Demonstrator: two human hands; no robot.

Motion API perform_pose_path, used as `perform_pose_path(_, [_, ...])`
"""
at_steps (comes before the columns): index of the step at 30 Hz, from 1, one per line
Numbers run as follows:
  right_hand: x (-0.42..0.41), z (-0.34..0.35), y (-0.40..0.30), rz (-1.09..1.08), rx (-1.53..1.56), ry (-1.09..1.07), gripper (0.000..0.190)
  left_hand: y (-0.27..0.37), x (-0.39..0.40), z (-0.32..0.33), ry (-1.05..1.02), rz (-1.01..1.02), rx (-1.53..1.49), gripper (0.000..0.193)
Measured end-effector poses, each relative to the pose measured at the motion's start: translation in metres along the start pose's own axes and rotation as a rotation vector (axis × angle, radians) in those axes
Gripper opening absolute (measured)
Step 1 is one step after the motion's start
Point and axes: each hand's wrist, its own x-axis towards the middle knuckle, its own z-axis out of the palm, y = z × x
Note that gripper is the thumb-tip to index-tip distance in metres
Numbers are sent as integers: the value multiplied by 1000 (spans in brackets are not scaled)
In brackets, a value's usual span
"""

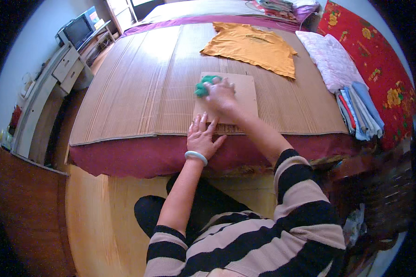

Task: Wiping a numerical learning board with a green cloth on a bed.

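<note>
My right hand (222, 96) grips a crumpled green cloth (204, 87), slightly blurred, on the upper left part of a flat tan board (244, 93), perhaps cardboard. The board lies on a bamboo sleeping mat (131, 104) that covers the bed. My left hand (204, 139), with a pale bangle (196, 157) at the wrist, lies palm down at the board's near left edge. Its fingers are spread and the fingertips touch or nearly touch the board. Beyond the board, a yellow T-shirt (253, 45) is laid out on the mat.
On the right are a quilted pillow (332, 62) and a stack of folded clothes (360, 110). More folded textiles (277, 8) sit at the far end. A desk with drawers (67, 65) and a monitor (78, 33) stand at left. A maroon sheet (124, 155) hangs over the bed's front edge.
</note>
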Motion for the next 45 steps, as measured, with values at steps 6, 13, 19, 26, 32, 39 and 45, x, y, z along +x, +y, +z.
perform_pose_path(6, [-47,-16,2,-217,77,-116,55,2,1,-5,-96,-63,-15,80])
perform_pose_path(13, [-65,-7,82,-147,-33,-9,55,2,-3,-5,35,-47,-37,74])
perform_pose_path(19, [-21,-27,95,163,-82,-59,49,3,-7,-2,161,-50,40,80])
perform_pose_path(26, [9,-22,52,250,-134,-120,43,5,-8,1,294,-195,-67,107])
perform_pose_path(32, [-31,0,-3,-27,-101,-13,41,7,-7,7,279,-227,-185,112])
perform_pose_path(39, [-90,-19,3,-383,-8,-24,42,-4,-10,17,363,-209,-119,110])
perform_pose_path(45, [-88,-36,62,-307,-92,-134,56,-1,-10,14,436,-149,-56,105])
